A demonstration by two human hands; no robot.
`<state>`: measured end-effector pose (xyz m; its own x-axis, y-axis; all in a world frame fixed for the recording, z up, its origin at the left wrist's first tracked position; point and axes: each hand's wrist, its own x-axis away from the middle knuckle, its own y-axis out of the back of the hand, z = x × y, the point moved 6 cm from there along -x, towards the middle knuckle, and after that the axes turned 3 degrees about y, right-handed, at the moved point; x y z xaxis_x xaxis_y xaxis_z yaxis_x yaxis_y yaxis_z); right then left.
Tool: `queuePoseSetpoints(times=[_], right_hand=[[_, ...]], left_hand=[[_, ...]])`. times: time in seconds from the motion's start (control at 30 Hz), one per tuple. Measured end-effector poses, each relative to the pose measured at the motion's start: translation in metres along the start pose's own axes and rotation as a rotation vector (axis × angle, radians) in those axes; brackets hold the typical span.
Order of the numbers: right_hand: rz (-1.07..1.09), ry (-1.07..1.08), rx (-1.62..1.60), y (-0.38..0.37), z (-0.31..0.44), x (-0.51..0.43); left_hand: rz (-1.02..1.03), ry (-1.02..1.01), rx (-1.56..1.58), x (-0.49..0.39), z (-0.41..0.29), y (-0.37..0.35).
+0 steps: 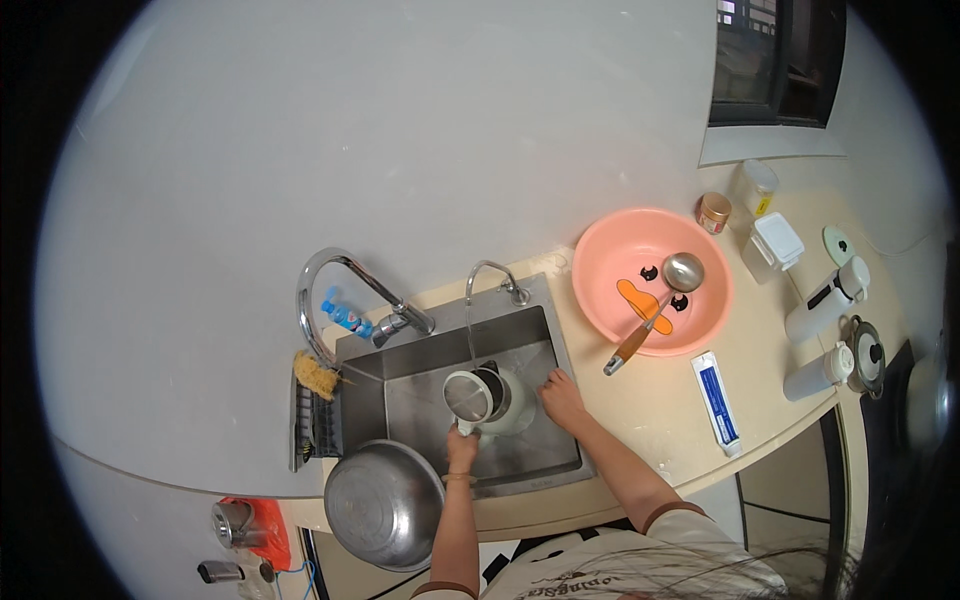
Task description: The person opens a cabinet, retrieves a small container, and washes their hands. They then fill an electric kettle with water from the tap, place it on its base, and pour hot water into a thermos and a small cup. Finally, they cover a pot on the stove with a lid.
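My left hand (pixel 463 448) grips the handle of a pale electric kettle (pixel 514 409) inside the stainless-steel sink (pixel 420 412). The kettle's lid (pixel 466 397) is tipped up, so its dark mouth shows. From the small gooseneck tap (pixel 491 264) a thin stream of water falls towards the kettle; exactly where it lands is hard to see. My right hand (pixel 562 401) is at the sink's right edge, its fingers curled in and nothing visible in them. It stays apart from the kettle.
A large chrome faucet (pixel 304 289) arches at the back left. A metal basin (pixel 384 506) overlaps the sink's front-left corner. On the right-hand counter are a pink basin (pixel 607 255) with a ladle (pixel 681 274), a boxed-looking blue-and-white tube (pixel 716 405) and several containers.
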<state>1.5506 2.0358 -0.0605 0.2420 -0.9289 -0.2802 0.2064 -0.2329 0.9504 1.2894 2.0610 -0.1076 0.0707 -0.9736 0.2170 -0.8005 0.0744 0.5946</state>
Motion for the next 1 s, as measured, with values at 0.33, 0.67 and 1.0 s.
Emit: queuePoseSetpoints(times=[0.33, 0.67, 1.0], right_hand=[[-0.006, -0.018, -0.004, 0.002, 0.0, 0.004], [-0.082, -0.023, 0.014, 0.008, 0.0, 0.004], [-0.029, -0.007, 0.011, 0.005, -0.001, 0.002]], left_hand=[[0.062, -0.009, 0.006, -0.012, 0.021, -0.003], [0.101, -0.038, -0.011, -0.012, 0.018, -0.002], [0.099, 0.007, -0.006, -0.012, 0.019, -0.002]])
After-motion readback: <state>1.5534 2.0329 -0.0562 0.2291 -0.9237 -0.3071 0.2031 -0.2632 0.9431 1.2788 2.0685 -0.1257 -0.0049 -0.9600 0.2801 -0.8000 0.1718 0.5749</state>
